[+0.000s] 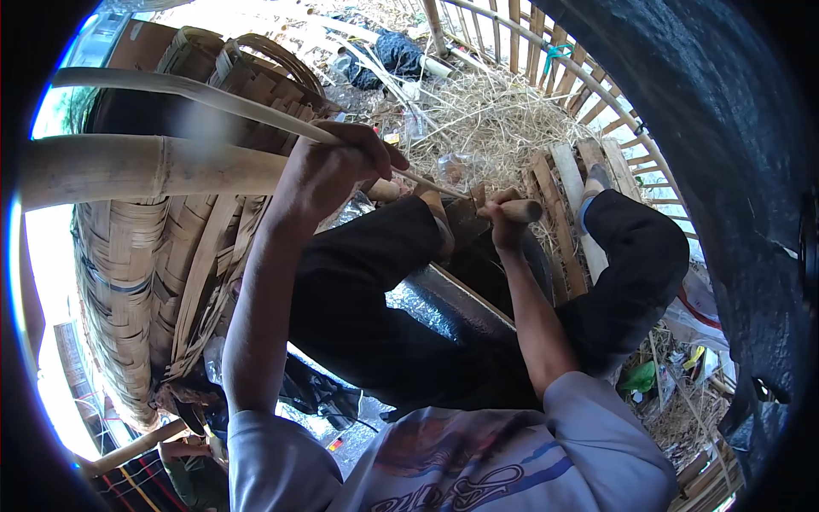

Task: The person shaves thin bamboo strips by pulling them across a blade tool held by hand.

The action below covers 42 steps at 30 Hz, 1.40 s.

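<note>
A long pale bamboo strip [205,92] runs from the upper left down to the middle of the view. My left hand [337,162] is closed around it, near its right part. Closed on a thick wooden handle [522,210] is my right hand [503,220], right of the strip's thin end. A dark blade [467,213] seems to extend from the handle beside that end; whether they touch is hard to tell. Below my left hand, a thick bamboo pole [153,166] reaches in from the left.
Woven bamboo baskets [128,290] stand at the left. Straw [512,111] and scraps litter the ground ahead. A slatted bamboo fence [589,85] curves at the upper right, beside a dark sheet [708,128]. Wooden slats [559,222] lie between my feet. Part of another person [192,469] shows at lower left.
</note>
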Motion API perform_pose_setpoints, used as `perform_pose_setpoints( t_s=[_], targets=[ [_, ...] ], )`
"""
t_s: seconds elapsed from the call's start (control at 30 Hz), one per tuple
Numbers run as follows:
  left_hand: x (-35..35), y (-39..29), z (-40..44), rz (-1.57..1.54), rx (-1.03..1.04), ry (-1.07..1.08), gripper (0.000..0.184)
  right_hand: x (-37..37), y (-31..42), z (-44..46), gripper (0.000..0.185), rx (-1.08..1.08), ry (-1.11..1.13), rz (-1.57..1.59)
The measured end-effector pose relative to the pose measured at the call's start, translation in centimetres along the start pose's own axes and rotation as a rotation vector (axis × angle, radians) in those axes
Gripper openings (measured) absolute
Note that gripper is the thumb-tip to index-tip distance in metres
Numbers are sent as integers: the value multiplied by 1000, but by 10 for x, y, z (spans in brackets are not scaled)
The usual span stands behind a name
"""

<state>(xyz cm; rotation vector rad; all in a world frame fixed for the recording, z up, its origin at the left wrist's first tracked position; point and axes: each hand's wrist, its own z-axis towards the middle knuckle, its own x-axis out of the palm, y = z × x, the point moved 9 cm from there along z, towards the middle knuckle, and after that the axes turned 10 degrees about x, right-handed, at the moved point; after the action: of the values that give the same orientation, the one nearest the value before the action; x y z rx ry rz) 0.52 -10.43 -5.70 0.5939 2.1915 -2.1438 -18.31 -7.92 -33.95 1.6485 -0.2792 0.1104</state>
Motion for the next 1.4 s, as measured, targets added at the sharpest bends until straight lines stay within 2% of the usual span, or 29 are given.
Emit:
perform_pose_setpoints(
  t_s=[0.03, 0.07, 0.13, 0.17, 0.27, 0.3, 0.4, 0.47, 0.53, 0.57, 0.63, 0.7, 0.77, 0.87, 0.93, 1.0, 1.03, 1.07, 1.13, 1.17, 1.3, 1.4],
  targets=[
    [-2, -2, 3, -22, -7, -24, 24, 2, -2, 2, 11, -13, 24, -131],
    [-2, -4, 5, -17, 2, -21, 24, -3, -4, 5, 11, -22, 20, -127],
    [2, -11, 4, -19, 149, 42, 23, -14, -1, 9, 10, 207, -86, 175],
    [0, -5, 4, -19, 36, -17, 22, -19, 10, 13, 9, 54, -109, 144],
    [-3, -3, 4, 26, -9, -44, 23, -11, 13, 9, 9, 24, -42, 271],
    [-5, 3, 5, 90, -82, -39, 25, -5, 13, 8, 10, -10, -19, 222],
    [-14, 2, 4, -4, -18, -87, 26, -11, 11, 22, 10, 83, -36, 284],
    [-13, 2, 5, 18, -33, -78, 28, -9, 21, 27, 11, 65, -27, 293],
    [-3, -7, 4, -15, 62, -3, 27, 0, 40, 20, 10, -47, 40, 311],
    [-6, -2, 4, 78, -7, -32, 27, 3, 31, 13, 10, -30, 45, 312],
    [-3, 0, 0, 29, 24, -12, 27, 7, 12, 8, 10, 84, 34, -2],
    [0, -7, 6, -17, 131, 43, 27, -6, 9, 13, 10, 137, -13, 93],
    [-6, -5, 5, -5, 107, 12, 27, -10, -3, 13, 9, 221, -45, 185],
    [-8, -2, 5, 12, 83, -17, 27, -15, 15, 14, 8, -30, -50, 172],
    [-6, 11, 10, -64, 54, 10, 26, -12, 11, 11, 8, 17, -53, 65],
    [-4, 8, 14, -29, 104, 52, 26, -14, -5, 16, 10, 148, -68, 121],
    [-3, 3, 15, 6, 140, 83, 26, -16, -8, 17, 10, 211, -48, 285],
    [-3, 2, 12, 9, 135, 79, 26, -16, -7, 19, 10, 216, -44, 288],
    [-5, -6, 6, 9, 5, -71, 25, -20, 11, 17, 9, 48, -79, 261],
    [-7, -3, 6, 7, 4, -71, 25, -14, 11, 13, 9, 36, -82, 282],
    [-8, -2, 8, 24, 0, -59, 25, -15, 14, 27, 10, 136, -34, 321],
    [-5, -9, 11, 60, -2, -59, 27, -7, 22, 24, 10, 86, 11, 199]
  ],
)
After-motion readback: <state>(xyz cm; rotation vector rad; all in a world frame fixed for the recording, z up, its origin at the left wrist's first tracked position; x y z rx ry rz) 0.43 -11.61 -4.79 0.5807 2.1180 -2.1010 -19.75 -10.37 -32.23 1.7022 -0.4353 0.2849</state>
